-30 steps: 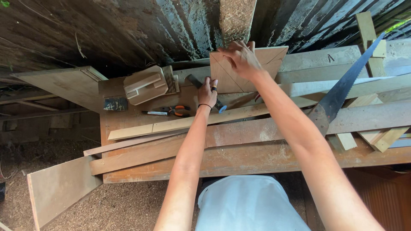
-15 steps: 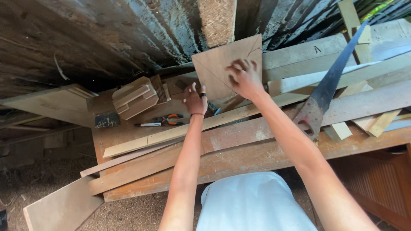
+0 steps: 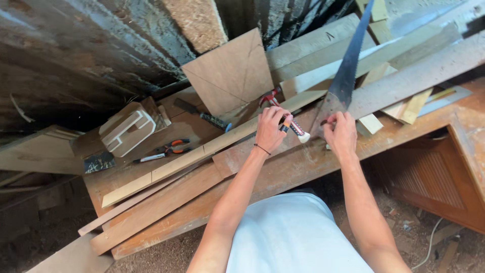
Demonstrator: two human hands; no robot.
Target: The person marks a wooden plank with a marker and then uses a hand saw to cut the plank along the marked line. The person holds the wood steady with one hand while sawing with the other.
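1. the left hand (image 3: 271, 129) was curled around a red and white handled tool (image 3: 293, 126), fingers folded over its shaft, so that the white end stuck out to the right of the knuckles and the red end ran up to the far left of the hand.
2. the right hand (image 3: 341, 134) sat just right of that tool, fingers closed narrowly on the handle end of a handsaw (image 3: 345, 76); whether it gripped firmly could not be told.
3. the handsaw blade ran from the right hand away to the far right, lying over pale planks (image 3: 404, 81).
4. both hands rested above a long reddish board (image 3: 166, 202) that lay along the near edge of the workbench (image 3: 470, 108).
5. a square plywood panel (image 3: 230, 76) leaned upright against the dark wall, far of the left hand.
6. to the left, a small wooden block assembly (image 3: 129, 129) stood on the bench, with orange-handled pliers (image 3: 172, 148) just near of it.
7. a dark-handled chisel (image 3: 204, 115) lay between the panel and the pliers.
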